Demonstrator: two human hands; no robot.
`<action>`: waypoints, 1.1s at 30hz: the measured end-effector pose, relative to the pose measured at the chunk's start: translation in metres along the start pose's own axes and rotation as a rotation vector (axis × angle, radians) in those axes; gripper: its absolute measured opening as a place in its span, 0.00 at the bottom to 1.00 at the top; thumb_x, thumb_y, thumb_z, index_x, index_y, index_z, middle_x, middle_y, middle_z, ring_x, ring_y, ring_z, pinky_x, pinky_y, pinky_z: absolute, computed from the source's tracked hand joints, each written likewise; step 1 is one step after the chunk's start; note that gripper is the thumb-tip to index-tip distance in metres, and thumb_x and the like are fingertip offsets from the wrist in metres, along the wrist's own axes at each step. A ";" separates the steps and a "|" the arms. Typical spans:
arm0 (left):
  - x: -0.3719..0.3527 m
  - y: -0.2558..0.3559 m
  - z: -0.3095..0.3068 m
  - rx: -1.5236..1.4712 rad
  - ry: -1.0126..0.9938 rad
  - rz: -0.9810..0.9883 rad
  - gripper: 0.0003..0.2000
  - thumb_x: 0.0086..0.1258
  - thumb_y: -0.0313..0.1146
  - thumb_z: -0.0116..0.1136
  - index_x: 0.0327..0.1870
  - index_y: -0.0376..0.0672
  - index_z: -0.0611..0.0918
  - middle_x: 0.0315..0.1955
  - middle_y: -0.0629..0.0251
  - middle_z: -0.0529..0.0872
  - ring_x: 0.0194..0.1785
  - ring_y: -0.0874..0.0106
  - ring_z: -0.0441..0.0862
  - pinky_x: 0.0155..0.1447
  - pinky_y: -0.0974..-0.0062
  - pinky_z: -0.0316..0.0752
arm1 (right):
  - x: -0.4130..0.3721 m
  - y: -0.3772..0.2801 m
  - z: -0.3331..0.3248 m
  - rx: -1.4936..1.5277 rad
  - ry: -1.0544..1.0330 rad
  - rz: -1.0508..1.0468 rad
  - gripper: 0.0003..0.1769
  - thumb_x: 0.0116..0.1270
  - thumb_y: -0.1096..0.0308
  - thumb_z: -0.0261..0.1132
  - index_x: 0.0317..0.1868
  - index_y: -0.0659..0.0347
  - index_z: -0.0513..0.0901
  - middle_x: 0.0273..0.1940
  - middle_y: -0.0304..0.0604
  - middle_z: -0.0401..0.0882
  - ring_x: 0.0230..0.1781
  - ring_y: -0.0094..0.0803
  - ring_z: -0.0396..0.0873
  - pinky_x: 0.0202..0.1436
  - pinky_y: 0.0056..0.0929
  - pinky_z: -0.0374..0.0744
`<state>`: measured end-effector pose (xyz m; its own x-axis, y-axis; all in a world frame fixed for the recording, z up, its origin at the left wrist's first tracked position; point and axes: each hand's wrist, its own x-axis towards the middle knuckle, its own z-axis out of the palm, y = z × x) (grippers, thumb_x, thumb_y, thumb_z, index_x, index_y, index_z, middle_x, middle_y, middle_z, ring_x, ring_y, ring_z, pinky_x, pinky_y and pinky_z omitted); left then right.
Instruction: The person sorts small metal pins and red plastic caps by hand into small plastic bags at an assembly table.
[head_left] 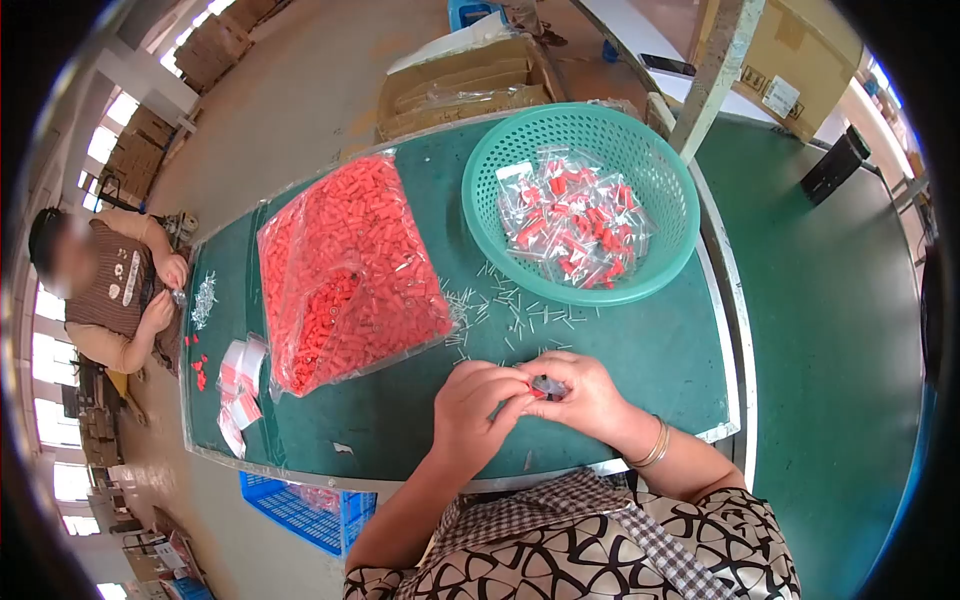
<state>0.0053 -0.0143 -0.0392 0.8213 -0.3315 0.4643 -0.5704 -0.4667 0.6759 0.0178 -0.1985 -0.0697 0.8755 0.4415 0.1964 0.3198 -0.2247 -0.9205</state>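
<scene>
My left hand [478,408] and my right hand [588,395] meet over the near edge of the green table [640,350]. Together they pinch a small clear bag with red plastic pieces [546,387] between the fingertips. Just beyond my hands lie several loose small metal pins [510,305]. To the far left of them a large clear bag full of red plastic plugs [345,270] lies flat. A teal basket [580,200] holding several filled small bags stands at the far right.
A stack of empty small bags [240,385] lies at the table's left end. Another person [110,290] sits across that end with pins and red pieces. A blue crate [300,510] stands under the table. Cardboard boxes [460,85] sit beyond.
</scene>
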 end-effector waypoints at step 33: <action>-0.005 -0.003 0.006 -0.150 -0.046 -0.445 0.06 0.56 0.21 0.65 0.34 0.38 0.82 0.32 0.61 0.84 0.35 0.68 0.81 0.41 0.74 0.75 | -0.002 0.004 0.001 0.320 0.113 0.077 0.03 0.63 0.74 0.66 0.37 0.63 0.83 0.32 0.41 0.81 0.33 0.30 0.81 0.37 0.26 0.78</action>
<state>0.0031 -0.0158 -0.0466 0.9827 -0.1635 0.0871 -0.1527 -0.4488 0.8805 0.0171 -0.1996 -0.0740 0.9328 0.3313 0.1419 0.1370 0.0384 -0.9898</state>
